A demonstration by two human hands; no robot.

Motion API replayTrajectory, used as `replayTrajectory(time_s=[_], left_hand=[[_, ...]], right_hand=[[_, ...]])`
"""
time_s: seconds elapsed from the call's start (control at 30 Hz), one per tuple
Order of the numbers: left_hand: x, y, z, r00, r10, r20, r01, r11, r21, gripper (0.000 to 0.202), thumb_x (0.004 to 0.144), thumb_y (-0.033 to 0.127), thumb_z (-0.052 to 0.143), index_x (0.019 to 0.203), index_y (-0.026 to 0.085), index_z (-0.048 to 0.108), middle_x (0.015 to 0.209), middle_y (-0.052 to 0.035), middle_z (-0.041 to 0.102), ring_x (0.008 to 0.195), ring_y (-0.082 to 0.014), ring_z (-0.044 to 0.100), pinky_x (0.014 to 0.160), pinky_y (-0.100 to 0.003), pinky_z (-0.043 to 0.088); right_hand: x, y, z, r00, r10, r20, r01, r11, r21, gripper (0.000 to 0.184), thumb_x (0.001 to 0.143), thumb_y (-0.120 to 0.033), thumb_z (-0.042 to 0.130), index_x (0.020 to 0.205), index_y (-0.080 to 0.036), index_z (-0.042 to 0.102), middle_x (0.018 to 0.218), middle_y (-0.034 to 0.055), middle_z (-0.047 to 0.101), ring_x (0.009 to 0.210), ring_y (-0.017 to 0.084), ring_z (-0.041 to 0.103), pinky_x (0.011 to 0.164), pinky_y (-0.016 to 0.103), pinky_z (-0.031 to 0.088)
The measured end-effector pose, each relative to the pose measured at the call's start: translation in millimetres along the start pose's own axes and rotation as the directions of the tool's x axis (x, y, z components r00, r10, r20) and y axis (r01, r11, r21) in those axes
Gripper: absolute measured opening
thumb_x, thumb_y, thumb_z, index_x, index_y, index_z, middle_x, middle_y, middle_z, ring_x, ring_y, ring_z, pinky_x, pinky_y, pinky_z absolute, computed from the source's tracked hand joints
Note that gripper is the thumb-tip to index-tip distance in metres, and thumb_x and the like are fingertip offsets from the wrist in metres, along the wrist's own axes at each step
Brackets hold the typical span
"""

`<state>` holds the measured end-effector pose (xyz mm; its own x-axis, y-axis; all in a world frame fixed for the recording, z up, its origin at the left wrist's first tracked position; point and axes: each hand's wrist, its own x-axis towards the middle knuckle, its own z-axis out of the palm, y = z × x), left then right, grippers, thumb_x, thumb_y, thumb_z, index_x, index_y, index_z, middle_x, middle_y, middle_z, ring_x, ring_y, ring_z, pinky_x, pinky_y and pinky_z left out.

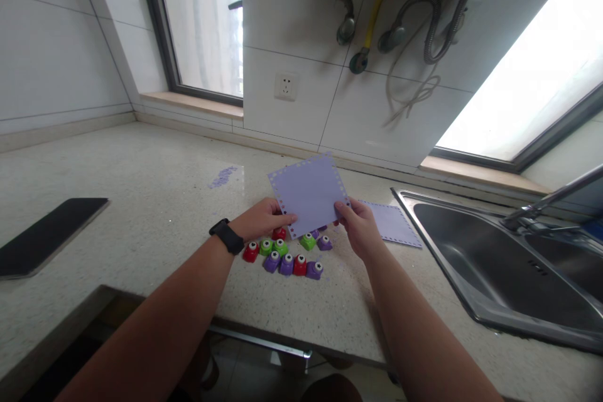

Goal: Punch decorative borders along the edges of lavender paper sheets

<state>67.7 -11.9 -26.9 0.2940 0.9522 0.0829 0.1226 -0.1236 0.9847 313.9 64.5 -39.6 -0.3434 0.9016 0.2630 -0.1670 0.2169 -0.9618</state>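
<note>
A lilac paper square (309, 193) with punched holes along its edges is held up above the counter. My left hand (260, 218) pinches its lower left corner, and a black watch sits on that wrist. My right hand (358, 225) pinches its lower right corner. Just below the paper, several small craft punches (285, 254) in red, green and purple lie in a cluster on the speckled countertop (155, 201). A second lilac sheet (392, 224) with punched edges lies flat to the right of my right hand.
A steel sink (509, 264) with a tap (546, 204) fills the right side. A black phone (47, 235) lies at the left counter edge. Lilac paper scraps (222, 176) are scattered behind the punches. Hoses and a wall socket (286, 86) hang on the tiled wall.
</note>
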Motion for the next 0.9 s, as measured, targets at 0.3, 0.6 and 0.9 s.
replayTrajectory(time_s=[0.3,0.6,0.9], left_hand=[[2.7,-6.6,-1.2,0.990,-0.082,-0.114,0.085,0.996,0.023,0.042,0.086,0.051,0.057,0.061,0.017,0.059,0.049,0.0011,0.055,0.044,-0.0107,0.043,0.049,-0.026,0.031],[3.1,-10.2,-1.5,0.991,-0.087,-0.103,0.094,0.994,0.058,0.033,0.083,0.045,0.061,0.067,0.016,0.061,0.054,0.0023,0.055,0.048,-0.0107,0.045,0.051,-0.025,0.033],[3.8,-10.8,-3.0,0.990,-0.046,-0.136,0.064,0.990,0.126,0.034,0.086,0.045,0.058,0.066,0.017,0.059,0.055,0.0034,0.053,0.050,-0.0113,0.044,0.053,-0.026,0.032]], right_hand=[[0.1,-0.4,-1.6,1.000,-0.008,-0.013,0.008,1.000,-0.014,0.018,0.085,-0.037,0.074,0.076,-0.021,0.071,0.067,-0.0014,0.059,0.060,0.014,0.052,0.057,0.028,0.042],[-0.4,-2.1,0.7,1.000,0.015,-0.014,-0.014,0.999,0.034,0.019,0.084,-0.036,0.072,0.073,-0.020,0.069,0.066,-0.0011,0.057,0.060,0.014,0.051,0.055,0.028,0.042],[3.4,-4.4,0.9,0.994,0.015,-0.110,0.001,0.990,0.138,0.028,0.088,-0.041,0.056,0.080,-0.021,0.073,0.073,0.0025,0.060,0.064,0.017,0.053,0.053,0.030,0.044]])
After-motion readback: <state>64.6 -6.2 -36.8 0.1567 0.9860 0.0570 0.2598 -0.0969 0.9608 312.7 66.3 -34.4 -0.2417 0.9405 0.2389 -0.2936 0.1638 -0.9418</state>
